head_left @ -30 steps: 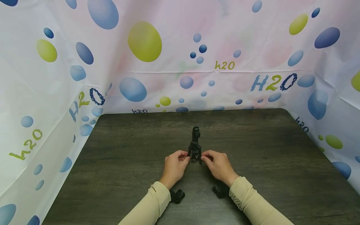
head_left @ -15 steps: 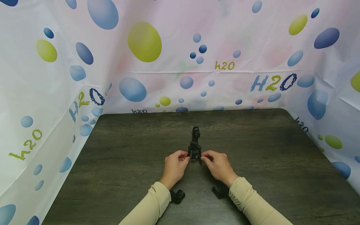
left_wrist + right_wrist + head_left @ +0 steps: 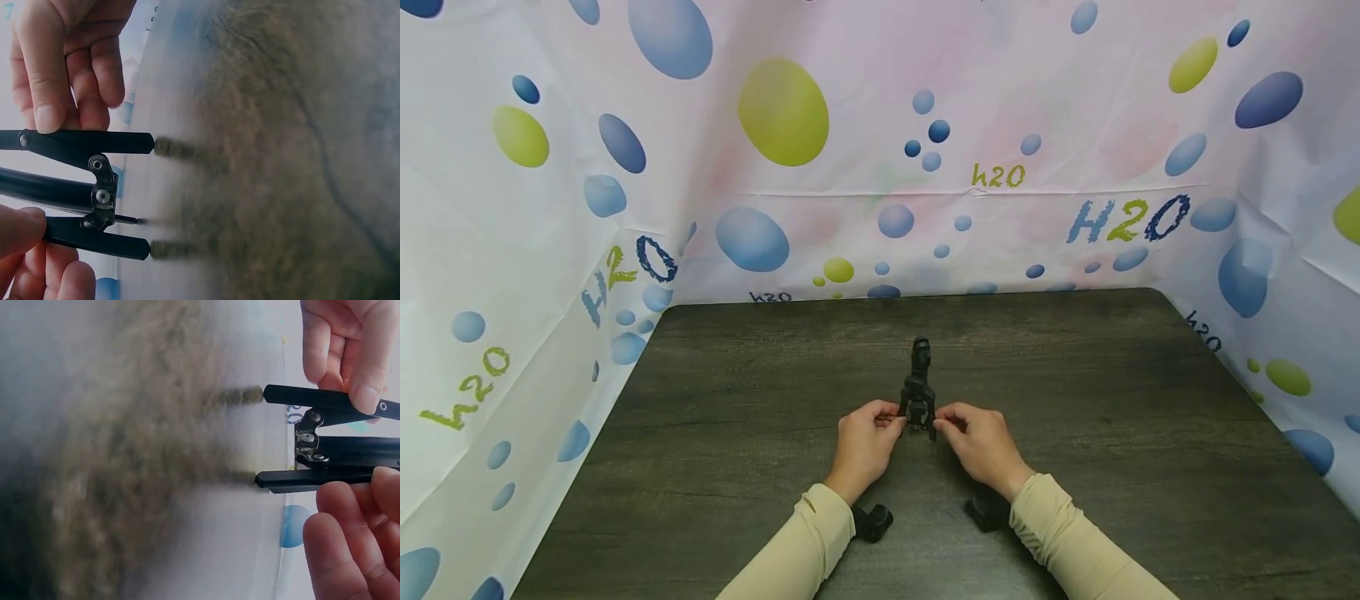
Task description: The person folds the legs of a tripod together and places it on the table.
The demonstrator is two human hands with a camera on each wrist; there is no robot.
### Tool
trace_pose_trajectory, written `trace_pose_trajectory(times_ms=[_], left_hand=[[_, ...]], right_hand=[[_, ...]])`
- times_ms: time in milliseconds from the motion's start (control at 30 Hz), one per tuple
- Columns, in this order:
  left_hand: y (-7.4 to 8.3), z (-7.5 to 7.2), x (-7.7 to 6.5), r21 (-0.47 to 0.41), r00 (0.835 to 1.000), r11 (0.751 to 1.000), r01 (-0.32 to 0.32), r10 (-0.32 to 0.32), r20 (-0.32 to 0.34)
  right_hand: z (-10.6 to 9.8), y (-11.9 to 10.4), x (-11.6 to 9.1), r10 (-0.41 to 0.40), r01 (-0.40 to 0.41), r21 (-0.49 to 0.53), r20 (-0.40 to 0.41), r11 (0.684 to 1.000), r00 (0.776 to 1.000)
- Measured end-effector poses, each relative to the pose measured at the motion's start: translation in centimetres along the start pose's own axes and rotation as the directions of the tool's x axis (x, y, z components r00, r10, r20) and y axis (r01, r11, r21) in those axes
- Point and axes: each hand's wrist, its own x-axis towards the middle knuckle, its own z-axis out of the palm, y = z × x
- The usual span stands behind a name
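Note:
A small black tripod [image 3: 917,390] stands upright on the table in the head view, its legs spread. My left hand [image 3: 867,442] pinches its left leg between thumb and fingers. On the other side, my right hand [image 3: 983,443] pinches the right leg the same way. Up close in the left wrist view, a metal hinge bracket [image 3: 103,196] joins the legs around the dark centre column [image 3: 47,190]. The leg ends touch the table or sit right at it. In the right wrist view, the fingers [image 3: 340,550] of my right hand lie along the lower leg.
The dark wood-grain table [image 3: 737,400] fills the lower view. A white curtain [image 3: 850,233] with blue and green dots and H2O lettering encloses its back and sides. Black camera mounts [image 3: 872,523] show beneath both wrists.

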Motion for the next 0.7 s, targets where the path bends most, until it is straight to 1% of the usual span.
trace_pose_trajectory(times_ms=[167, 500, 700], left_hand=[[-0.02, -0.01, 0.18, 0.007, 1.000, 1.000, 0.000, 0.000, -0.003], [-0.18, 0.12, 0.48, 0.037, 1.000, 0.999, -0.013, 0.014, -0.012], [-0.39, 0.20, 0.66, 0.043, 1.000, 0.999, -0.016, 0.016, -0.003]], right_hand=[[0.11, -0.10, -0.07, -0.012, 0.012, 0.011, -0.008, 1.000, 1.000], [0.15, -0.63, -0.28, 0.013, -0.013, 0.022, 0.028, 1.000, 1.000], [0.44, -0.74, -0.45, 0.023, -0.025, 0.038, 0.037, 0.999, 0.999]])
